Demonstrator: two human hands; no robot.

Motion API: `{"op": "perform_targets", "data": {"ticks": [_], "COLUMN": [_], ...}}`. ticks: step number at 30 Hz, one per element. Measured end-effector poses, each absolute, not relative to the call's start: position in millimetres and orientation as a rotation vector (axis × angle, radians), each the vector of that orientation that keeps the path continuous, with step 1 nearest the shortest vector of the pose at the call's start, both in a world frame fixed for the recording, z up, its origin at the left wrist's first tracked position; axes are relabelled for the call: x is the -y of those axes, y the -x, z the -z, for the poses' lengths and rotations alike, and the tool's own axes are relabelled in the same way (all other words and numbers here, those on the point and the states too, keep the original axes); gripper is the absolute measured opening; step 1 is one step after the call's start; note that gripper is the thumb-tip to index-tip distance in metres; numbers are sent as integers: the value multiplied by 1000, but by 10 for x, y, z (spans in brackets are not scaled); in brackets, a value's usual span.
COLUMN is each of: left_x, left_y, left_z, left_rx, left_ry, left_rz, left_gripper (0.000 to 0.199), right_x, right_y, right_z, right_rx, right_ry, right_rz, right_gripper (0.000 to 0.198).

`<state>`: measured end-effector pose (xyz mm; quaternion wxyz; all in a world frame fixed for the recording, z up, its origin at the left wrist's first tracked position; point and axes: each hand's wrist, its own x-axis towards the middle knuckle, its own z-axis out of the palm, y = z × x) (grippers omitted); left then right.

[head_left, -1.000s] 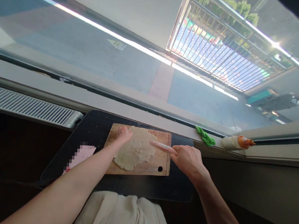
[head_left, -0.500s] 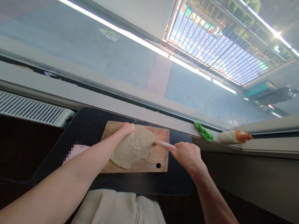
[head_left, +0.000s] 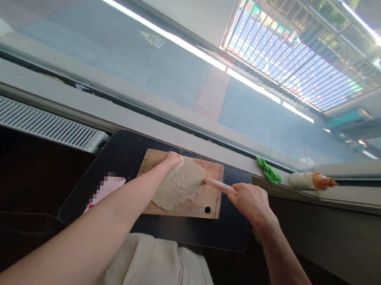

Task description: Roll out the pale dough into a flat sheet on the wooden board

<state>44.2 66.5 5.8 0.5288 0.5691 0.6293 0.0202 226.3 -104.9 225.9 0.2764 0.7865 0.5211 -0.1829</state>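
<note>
A flat, uneven-edged sheet of pale dough (head_left: 178, 182) covers much of a wooden cutting board (head_left: 213, 194). My left hand (head_left: 173, 159) is closed on the far edge of the dough, its fingertips partly hidden. My right hand (head_left: 249, 198), to the right of the board, is closed around a slim pale pink tool (head_left: 218, 185), like a stick or narrow blade. The tool's far tip reaches the right edge of the dough; its exact kind is not clear. Small dents and holes mark the middle of the dough.
The board lies on a black table (head_left: 116, 155). A pale pink item (head_left: 109, 189), partly pixelated, lies under my left forearm. On the windowsill are a green cloth (head_left: 268, 170) and a white bottle with an orange top (head_left: 303, 181). A radiator (head_left: 51, 122) stands at left.
The whole view has shifted, so table and board appear slightly farther right. Both hands keep nearly the same places on the dough and the pink tool.
</note>
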Motion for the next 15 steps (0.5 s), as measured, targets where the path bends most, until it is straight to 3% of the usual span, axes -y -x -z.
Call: {"op": "perform_targets", "data": {"ticks": [15], "left_x": [-863], "left_y": [-476], "left_z": [-140], "left_rx": [-1252], "left_ry": [-1589], "left_rz": [298], "left_gripper": [13], "right_x": [1087], "right_y": [-2247], "right_z": [-2276], "right_rx": [-1389], "right_ry": [-2117], "right_rz": [465], "right_gripper": [30]}}
